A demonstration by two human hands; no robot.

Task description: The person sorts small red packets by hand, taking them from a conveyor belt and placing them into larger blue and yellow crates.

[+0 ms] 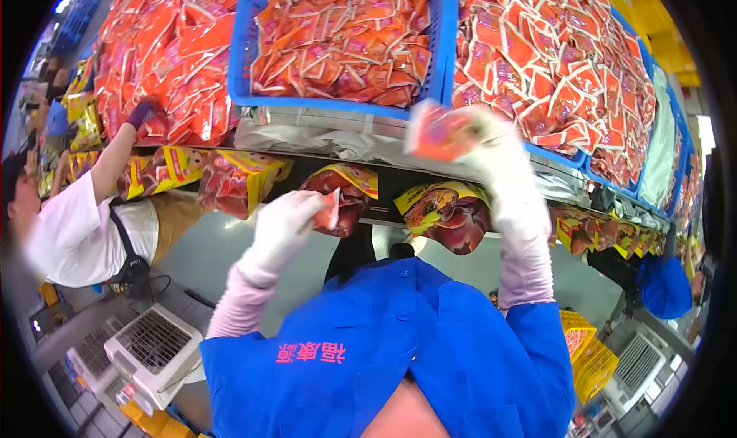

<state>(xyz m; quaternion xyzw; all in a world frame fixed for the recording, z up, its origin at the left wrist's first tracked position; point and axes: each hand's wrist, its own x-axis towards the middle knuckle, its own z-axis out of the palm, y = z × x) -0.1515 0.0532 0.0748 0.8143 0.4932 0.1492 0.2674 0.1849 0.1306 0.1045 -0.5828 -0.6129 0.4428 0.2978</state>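
My left hand (282, 229), in a white glove, pinches a small red sachet (328, 212) above an open yellow-and-red bag (344, 192) of red contents. My right hand (485, 137), also white-gloved and blurred, is closed on another red sachet (431, 129). It is raised near the front rim of a blue crate (338, 106) filled with similar sachets. Below it and to its left stands a second open bag (445, 214).
More sachets are heaped at the left (173, 46) and in a right-hand crate (554, 62). Filled bags (234, 181) line the table's near edge. A co-worker in a white shirt (88, 238) reaches into the left heap. A person in a blue cap (665, 286) is at right.
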